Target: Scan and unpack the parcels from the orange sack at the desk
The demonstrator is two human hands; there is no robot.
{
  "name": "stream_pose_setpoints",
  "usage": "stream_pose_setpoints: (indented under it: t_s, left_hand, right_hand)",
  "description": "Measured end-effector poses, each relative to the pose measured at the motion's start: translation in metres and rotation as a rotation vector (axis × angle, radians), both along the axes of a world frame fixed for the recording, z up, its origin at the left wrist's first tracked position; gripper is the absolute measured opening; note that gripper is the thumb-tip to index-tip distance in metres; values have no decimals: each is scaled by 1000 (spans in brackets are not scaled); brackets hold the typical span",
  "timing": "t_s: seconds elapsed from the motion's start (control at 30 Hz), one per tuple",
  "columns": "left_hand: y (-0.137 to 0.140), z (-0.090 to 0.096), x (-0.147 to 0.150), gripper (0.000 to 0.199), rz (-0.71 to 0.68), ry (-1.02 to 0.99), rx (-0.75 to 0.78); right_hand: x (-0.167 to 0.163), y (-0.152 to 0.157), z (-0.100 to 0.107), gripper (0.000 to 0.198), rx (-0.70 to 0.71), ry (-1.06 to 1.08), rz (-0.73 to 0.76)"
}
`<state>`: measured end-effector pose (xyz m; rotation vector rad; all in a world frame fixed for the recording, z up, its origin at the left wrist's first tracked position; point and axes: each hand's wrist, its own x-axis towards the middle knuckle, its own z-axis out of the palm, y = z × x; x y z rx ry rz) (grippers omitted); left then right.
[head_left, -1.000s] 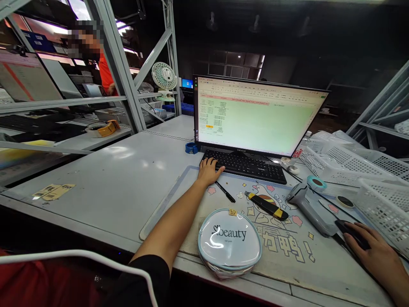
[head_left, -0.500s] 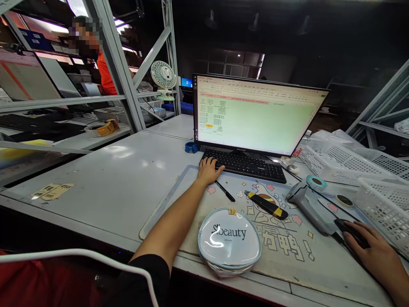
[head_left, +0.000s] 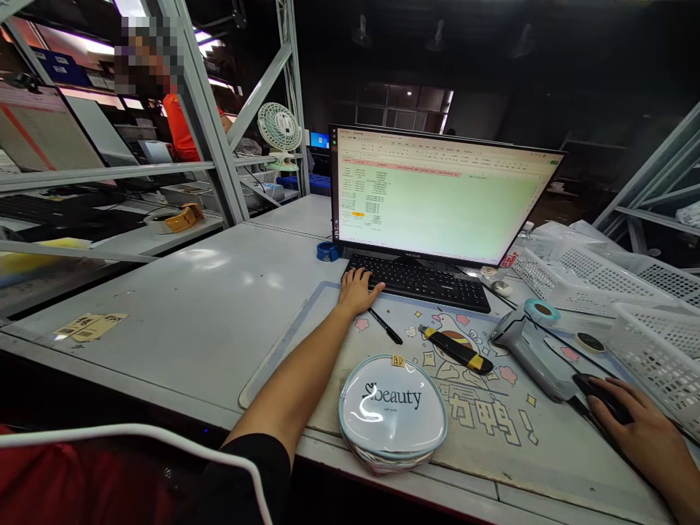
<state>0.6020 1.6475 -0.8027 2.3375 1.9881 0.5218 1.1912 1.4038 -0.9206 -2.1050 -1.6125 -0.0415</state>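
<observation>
My left hand rests on the left end of a black keyboard, its fingers spread over the keys. At the right, my right hand is curved over a black computer mouse. A grey barcode scanner lies close to the mouse. Between my arms, a round white pouch marked "beauty" sits at the front of the desk mat. Behind it lie a black pen and a yellow-and-black utility knife. The monitor behind the keyboard shows a spreadsheet.
White plastic baskets crowd the right side, near a teal tape roll. A blue tape roll stands left of the monitor. Yellowish labels lie on the left tabletop. Beyond the metal frame is a person in orange.
The person beyond the frame has shifted slightly. My hands and the things on the desk have not visibly moved.
</observation>
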Motion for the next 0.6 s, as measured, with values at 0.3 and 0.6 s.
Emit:
stream_pose_setpoints:
  t_s: [0.3,0.6]
  left_hand:
    - [-1,1,1,73,6,5,-4]
    - [-2,2,1,76,-5,15,-21]
  right_hand:
    - [10,4,-10,60,-5,10,52]
    - [10,2,-10,62,-12,0,5]
